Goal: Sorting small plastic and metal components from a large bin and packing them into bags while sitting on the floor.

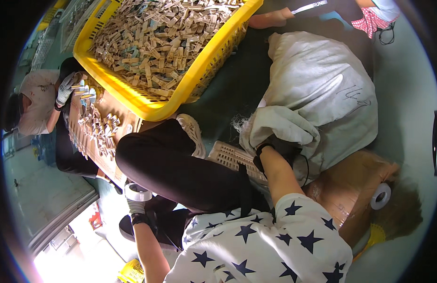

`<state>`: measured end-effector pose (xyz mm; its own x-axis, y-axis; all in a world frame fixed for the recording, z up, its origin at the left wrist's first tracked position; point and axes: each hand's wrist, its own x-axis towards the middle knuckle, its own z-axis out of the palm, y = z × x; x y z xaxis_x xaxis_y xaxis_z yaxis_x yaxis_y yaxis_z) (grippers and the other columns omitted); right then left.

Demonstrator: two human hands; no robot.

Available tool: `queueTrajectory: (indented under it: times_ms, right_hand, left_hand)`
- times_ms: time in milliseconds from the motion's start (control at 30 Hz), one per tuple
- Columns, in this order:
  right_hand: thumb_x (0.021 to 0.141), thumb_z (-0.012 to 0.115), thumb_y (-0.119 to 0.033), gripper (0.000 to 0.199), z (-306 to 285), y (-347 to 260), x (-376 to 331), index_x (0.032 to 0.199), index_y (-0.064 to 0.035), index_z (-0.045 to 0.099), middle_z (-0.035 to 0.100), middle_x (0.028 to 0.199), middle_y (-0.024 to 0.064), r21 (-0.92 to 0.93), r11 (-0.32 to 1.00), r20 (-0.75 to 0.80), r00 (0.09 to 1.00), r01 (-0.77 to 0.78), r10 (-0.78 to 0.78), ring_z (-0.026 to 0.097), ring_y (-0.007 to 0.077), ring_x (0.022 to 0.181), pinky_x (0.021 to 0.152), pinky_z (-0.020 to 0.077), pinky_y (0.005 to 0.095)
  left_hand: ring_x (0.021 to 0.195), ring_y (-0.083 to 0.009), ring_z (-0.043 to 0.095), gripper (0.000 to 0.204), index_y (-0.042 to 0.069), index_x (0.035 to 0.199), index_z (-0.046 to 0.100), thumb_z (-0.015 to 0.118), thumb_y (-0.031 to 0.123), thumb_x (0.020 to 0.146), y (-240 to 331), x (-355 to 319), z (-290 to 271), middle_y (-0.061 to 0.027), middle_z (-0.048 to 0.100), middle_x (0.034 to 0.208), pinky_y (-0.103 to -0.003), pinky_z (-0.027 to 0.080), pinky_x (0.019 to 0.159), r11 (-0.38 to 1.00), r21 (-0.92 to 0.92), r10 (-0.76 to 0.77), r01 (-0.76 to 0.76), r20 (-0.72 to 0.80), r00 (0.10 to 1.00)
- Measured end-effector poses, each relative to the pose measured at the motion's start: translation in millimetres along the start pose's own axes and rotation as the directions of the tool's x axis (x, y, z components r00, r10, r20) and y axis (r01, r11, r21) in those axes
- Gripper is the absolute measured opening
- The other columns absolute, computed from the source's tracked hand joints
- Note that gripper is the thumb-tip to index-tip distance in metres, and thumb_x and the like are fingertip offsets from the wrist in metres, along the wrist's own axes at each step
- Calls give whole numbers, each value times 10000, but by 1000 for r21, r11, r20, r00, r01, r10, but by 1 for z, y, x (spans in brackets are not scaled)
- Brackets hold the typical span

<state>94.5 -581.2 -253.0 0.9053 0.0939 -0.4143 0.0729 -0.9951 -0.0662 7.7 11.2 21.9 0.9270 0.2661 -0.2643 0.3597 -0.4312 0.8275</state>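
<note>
My left hand (136, 207), in a striped knit glove with a dark wristband, is closed around a roll of pale tape (137, 195) beside my dark-trousered knee. My right forearm (278, 173) reaches into the gathered mouth of a large white woven sack (322, 89). Inside the folds the right hand is hidden; only a dark band at its wrist shows, so its fingers and anything in them cannot be made out. Frayed threads hang from the sack's edge next to that wrist.
A yellow basket (154, 112) heaped with small flat beige pieces stands ahead. More pieces lie on a board (129, 120) at left, where a co-worker's gloved hand (65, 89) works. A beige crate (228, 155), a cardboard box (348, 188), another tape roll (380, 196) and a broom (402, 210) sit near the sack.
</note>
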Motion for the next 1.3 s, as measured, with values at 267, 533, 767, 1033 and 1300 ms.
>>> queueTrajectory:
  times_ms: [267, 533, 767, 1033, 1300]
  right_hand:
    - [831, 532, -246, 344, -15, 29, -14, 1066, -32, 663, 637, 1093, 200, 33, 999, 104, 994, -42, 39, 614, 366, 1011, 893, 466, 420]
    - [829, 534, -249, 343, -42, 183, -63, 1060, -33, 666, 637, 1090, 201, 31, 993, 193, 975, -116, 108, 614, 365, 1011, 892, 466, 420]
    - [827, 536, -251, 342, -75, 131, -51, 1055, -34, 668, 638, 1086, 202, 45, 992, 253, 962, -119, 104, 614, 365, 1011, 891, 467, 420]
    - [824, 538, -254, 341, -107, 175, -72, 1049, -36, 671, 639, 1082, 203, 49, 988, 324, 938, -148, 124, 614, 364, 1011, 891, 467, 420]
    - [822, 540, -257, 339, -131, 142, -95, 1044, -37, 673, 640, 1079, 203, 70, 980, 404, 903, -188, 144, 614, 363, 1011, 890, 467, 421]
  left_hand:
    - [1058, -198, 566, 513, 40, 1329, 403, 590, 193, 877, 9, 2, 7, -101, 567, 1194, -346, 489, 915, 983, 100, -162, 156, 54, 985]
    - [1128, -223, 539, 377, 74, 1305, 419, 422, 228, 961, -8, 1, 3, -88, 539, 1260, -369, 468, 963, 992, 61, -116, 114, 31, 993]
    - [1144, -232, 529, 450, 74, 1373, 362, 411, 258, 965, -10, -5, -6, -101, 516, 1293, -382, 454, 987, 961, -170, -212, 216, 45, 976]
    - [1078, -232, 566, 388, 39, 1307, 418, 392, 234, 973, -2, 2, 2, -117, 560, 1214, -378, 488, 936, 592, -752, -312, 291, 119, 943]
    - [981, -231, 589, 346, 59, 1182, 496, 452, 314, 953, -22, -1, -2, -97, 603, 1075, -389, 501, 878, 847, -494, -242, 196, -30, 970]
